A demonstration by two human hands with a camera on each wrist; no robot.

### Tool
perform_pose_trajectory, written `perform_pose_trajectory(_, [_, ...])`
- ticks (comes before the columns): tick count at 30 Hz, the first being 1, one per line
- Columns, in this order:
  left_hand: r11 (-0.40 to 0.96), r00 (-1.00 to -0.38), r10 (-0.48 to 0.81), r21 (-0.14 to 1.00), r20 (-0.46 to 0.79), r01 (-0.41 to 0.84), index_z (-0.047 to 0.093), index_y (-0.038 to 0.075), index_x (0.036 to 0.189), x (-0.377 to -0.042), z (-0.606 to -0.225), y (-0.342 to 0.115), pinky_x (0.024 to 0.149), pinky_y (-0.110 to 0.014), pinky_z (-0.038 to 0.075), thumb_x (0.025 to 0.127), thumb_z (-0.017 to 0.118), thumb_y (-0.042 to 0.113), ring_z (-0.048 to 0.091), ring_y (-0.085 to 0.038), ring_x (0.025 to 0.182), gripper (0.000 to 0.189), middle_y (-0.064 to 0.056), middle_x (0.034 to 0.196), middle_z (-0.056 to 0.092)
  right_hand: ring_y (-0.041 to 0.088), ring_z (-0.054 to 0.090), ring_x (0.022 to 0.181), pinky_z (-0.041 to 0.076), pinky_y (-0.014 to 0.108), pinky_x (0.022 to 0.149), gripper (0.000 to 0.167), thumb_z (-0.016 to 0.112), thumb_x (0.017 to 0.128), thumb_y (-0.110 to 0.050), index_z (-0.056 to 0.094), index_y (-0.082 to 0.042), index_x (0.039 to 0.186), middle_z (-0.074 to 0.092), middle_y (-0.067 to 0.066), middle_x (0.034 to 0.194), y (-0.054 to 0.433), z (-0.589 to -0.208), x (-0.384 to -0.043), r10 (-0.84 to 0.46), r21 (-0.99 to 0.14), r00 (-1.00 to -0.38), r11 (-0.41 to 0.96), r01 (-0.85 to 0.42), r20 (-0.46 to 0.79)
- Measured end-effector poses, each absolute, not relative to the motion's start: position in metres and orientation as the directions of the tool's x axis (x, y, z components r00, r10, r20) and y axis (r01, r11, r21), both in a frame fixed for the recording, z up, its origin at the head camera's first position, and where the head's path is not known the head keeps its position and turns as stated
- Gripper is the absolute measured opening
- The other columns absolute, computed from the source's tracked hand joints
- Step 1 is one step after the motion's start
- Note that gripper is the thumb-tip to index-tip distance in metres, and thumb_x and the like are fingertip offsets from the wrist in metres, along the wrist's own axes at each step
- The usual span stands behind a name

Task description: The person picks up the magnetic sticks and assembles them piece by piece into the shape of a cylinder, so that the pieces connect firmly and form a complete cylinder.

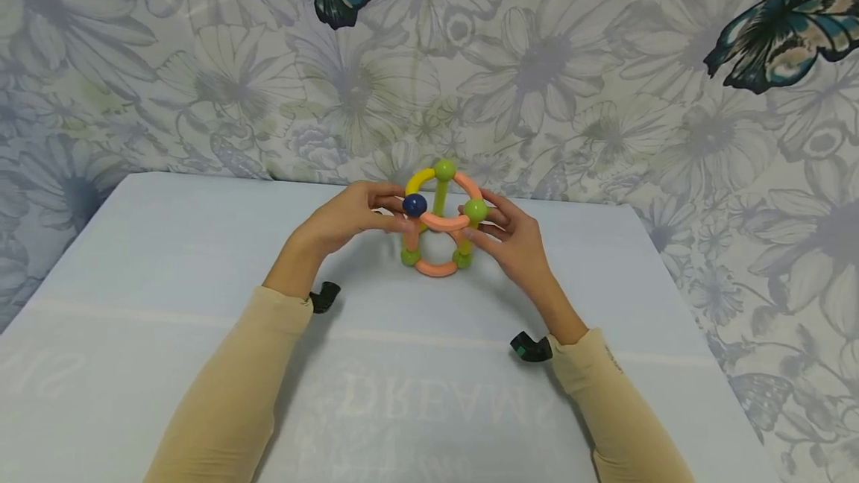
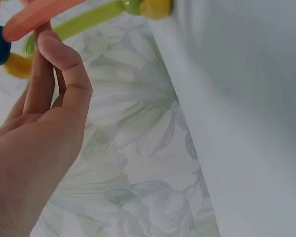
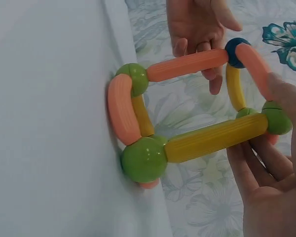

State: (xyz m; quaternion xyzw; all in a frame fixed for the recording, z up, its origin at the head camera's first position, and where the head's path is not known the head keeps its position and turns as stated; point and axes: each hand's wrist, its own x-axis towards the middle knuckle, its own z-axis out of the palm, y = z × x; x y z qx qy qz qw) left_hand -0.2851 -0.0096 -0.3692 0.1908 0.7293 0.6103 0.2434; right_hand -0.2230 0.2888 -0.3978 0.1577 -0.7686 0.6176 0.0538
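Note:
A ball-and-rod construction toy (image 1: 438,223) stands at the far part of the table, built as a frame of orange, yellow and green rods. Green balls (image 3: 144,159) and one dark blue ball (image 1: 414,205) join the rods. My left hand (image 1: 352,216) holds its left side, thumb and fingers at the orange upright rod (image 3: 187,66) below the blue ball. On the opposite side, my right hand (image 1: 513,238) grips near the upper green ball (image 1: 476,210). In the right wrist view that thumb lies on an orange rod, with fingers behind the yellow upright rod (image 3: 217,138).
The white table (image 1: 429,408) carries faint lettering and ends just behind the toy. Beyond it is a wall (image 1: 537,95) with grey flowers and teal butterflies. A small black device (image 1: 532,347) sits at each wrist.

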Motion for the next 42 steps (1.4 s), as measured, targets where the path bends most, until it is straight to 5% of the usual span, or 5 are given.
perform_pose_trajectory(4, [0.077,-0.837,0.527,0.989,-0.147,-0.124,0.053,0.001,0.151,-0.283,-0.366,-0.002,0.110,-0.041,0.042,0.101,0.073,0.023,0.062,-0.026,0.110,0.058,-0.012,0.138,0.067,0.029,0.071,0.121,0.058,0.032,0.100,0.063,0.079,0.096,-0.011,0.054,-0.013,0.153,0.073,0.012,0.132,0.291,-0.395,-0.220,-0.160,-0.943,-0.947,0.143,-0.301,0.278])
perform_pose_trajectory(9, [-0.006,-0.885,0.437,0.984,-0.159,-0.180,0.060,0.000,0.145,-0.278,-0.361,0.008,0.110,-0.038,0.043,0.099,0.075,0.024,0.061,-0.024,0.088,0.054,0.003,0.111,0.076,0.025,0.073,0.115,0.059,0.032,0.097,0.064,0.080,0.094,-0.008,0.054,-0.010,0.153,0.073,0.015,0.131,0.290,-0.395,-0.221,-0.138,-0.949,-0.948,0.099,-0.301,0.286])
perform_pose_trajectory(17, [-0.020,-0.904,0.401,0.985,-0.150,-0.172,0.061,-0.002,0.143,-0.274,-0.357,0.009,0.109,-0.038,0.044,0.100,0.074,0.019,0.063,-0.025,0.091,0.050,0.008,0.089,0.078,0.020,0.074,0.113,0.060,0.031,0.095,0.065,0.084,0.090,-0.010,0.058,-0.014,0.150,0.074,0.016,0.127,0.287,-0.396,-0.221,-0.097,-0.913,-0.938,0.215,-0.346,0.333])
perform_pose_trajectory(33, [-0.048,-0.958,0.250,0.986,-0.142,-0.159,0.071,-0.007,0.127,-0.269,-0.358,0.022,0.091,-0.030,0.053,0.105,0.067,0.022,0.067,-0.014,0.088,0.037,-0.006,0.114,0.070,0.036,0.069,0.120,0.057,0.048,0.100,0.071,0.085,0.085,0.002,0.055,0.002,0.149,0.067,0.022,0.137,0.267,-0.366,-0.200,-0.100,-0.798,-0.890,0.406,-0.445,0.445])
perform_pose_trajectory(42, [-0.069,-0.960,0.245,0.985,-0.135,-0.157,0.072,-0.011,0.122,-0.267,-0.358,0.022,0.093,-0.030,0.052,0.105,0.067,0.022,0.067,-0.014,0.083,0.038,0.000,0.098,0.074,0.035,0.068,0.124,0.057,0.046,0.101,0.069,0.084,0.087,0.000,0.055,0.000,0.150,0.065,0.022,0.142,0.265,-0.367,-0.200,-0.107,-0.778,-0.879,0.425,-0.464,0.466])
